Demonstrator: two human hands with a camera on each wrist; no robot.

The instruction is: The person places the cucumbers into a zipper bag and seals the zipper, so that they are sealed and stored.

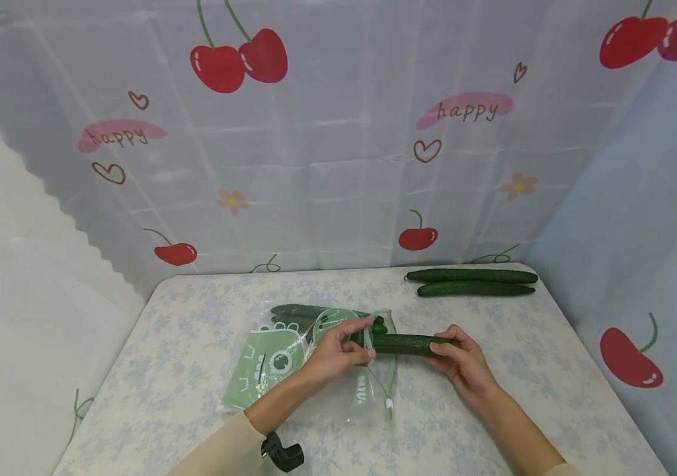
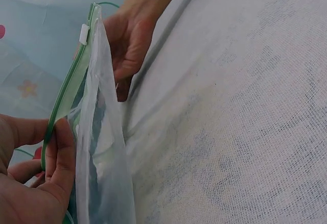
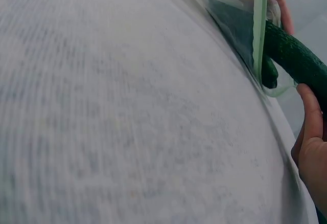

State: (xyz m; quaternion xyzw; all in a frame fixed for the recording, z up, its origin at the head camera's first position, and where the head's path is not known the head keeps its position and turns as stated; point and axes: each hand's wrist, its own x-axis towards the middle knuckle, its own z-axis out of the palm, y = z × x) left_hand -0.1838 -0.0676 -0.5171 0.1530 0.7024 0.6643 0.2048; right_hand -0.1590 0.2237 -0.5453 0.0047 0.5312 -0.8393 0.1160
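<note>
My right hand [image 1: 463,363] grips a dark green cucumber [image 1: 404,344] near its right end. The cucumber's left end lies inside the mouth of a clear zip bag [image 1: 338,403] with green cartoon prints. With thumb and fingers my left hand [image 1: 338,354] pinches the bag's green zip edge, as the left wrist view also shows at the zip strip [image 2: 65,88]. Other cucumbers [image 1: 299,310] lie inside the bag, seen through its film. In the right wrist view the held cucumber [image 3: 294,55] passes the green rim above the end of another cucumber [image 3: 269,73].
Two more cucumbers [image 1: 472,276] lie side by side at the table's back right. A white zip slider [image 1: 389,403] sits at the front end of the bag's edge. The table [image 1: 184,344] has a pale floral cover, with a cherry-print curtain [image 1: 338,132] behind it.
</note>
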